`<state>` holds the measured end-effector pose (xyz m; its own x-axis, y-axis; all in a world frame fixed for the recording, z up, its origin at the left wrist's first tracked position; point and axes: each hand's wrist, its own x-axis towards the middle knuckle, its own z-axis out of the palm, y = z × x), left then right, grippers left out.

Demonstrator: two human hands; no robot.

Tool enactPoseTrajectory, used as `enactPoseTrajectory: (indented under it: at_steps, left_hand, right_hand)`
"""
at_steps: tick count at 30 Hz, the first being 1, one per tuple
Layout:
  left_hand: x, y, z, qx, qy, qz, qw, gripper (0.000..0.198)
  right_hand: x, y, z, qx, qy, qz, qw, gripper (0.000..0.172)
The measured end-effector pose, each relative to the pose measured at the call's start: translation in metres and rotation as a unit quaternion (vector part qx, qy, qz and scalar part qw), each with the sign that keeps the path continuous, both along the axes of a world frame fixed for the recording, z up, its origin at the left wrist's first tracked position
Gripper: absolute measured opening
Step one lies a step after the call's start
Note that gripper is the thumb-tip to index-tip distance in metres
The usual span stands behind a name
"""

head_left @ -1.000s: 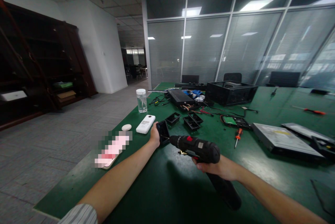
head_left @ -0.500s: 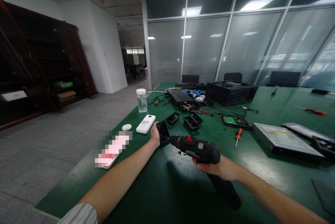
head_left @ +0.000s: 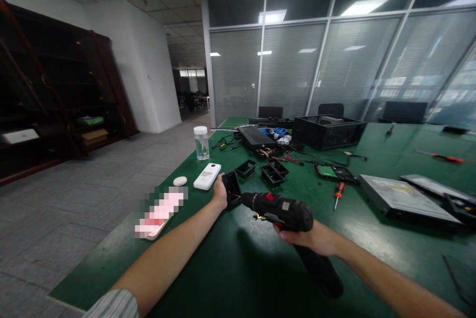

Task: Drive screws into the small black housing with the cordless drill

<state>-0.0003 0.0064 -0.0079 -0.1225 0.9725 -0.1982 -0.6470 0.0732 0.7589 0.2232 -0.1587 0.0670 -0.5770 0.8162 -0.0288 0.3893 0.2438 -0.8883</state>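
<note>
My left hand [head_left: 220, 194] is closed on the left side of a black open plastic frame [head_left: 231, 186], which it holds tilted up over the green table. In my right hand [head_left: 308, 238] is a black cordless drill [head_left: 278, 209] with a red switch, fingers wrapped round its grip. The drill points left, and its bit reaches into the frame's hollow; whether the tip touches a screw is too small to tell. Just behind the held frame lie similar black frames [head_left: 272, 175] on the table, one of them [head_left: 246, 168] apart from the others.
To the left stand a clear jar [head_left: 202, 144], a white power bank [head_left: 207, 176], a white oval object [head_left: 180, 181] and a pixelated phone [head_left: 159, 216]. An orange screwdriver [head_left: 338, 195], a metal drive [head_left: 405, 199] and a green circuit board [head_left: 329, 171] lie right. A black case [head_left: 329, 132] stands behind.
</note>
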Motion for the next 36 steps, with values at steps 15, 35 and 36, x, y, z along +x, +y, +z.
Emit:
enactPoseTrajectory:
  at_steps: [15,35,36]
  left_hand:
    - [-0.001,0.003,-0.003,-0.003,-0.010,0.000,1.000,0.025]
    - [-0.001,0.010,-0.011,0.018,-0.022,0.003,1.000,0.025]
    - [-0.001,0.010,-0.011,0.014,-0.024,0.003,1.000,0.025]
  right_hand:
    - [0.003,0.002,-0.008,-0.015,0.036,0.000,0.999,0.036]
    - [0.002,0.005,-0.007,-0.033,0.091,0.027,0.995,0.033]
    - [0.002,0.004,-0.006,-0.031,0.087,0.027,0.995,0.034]
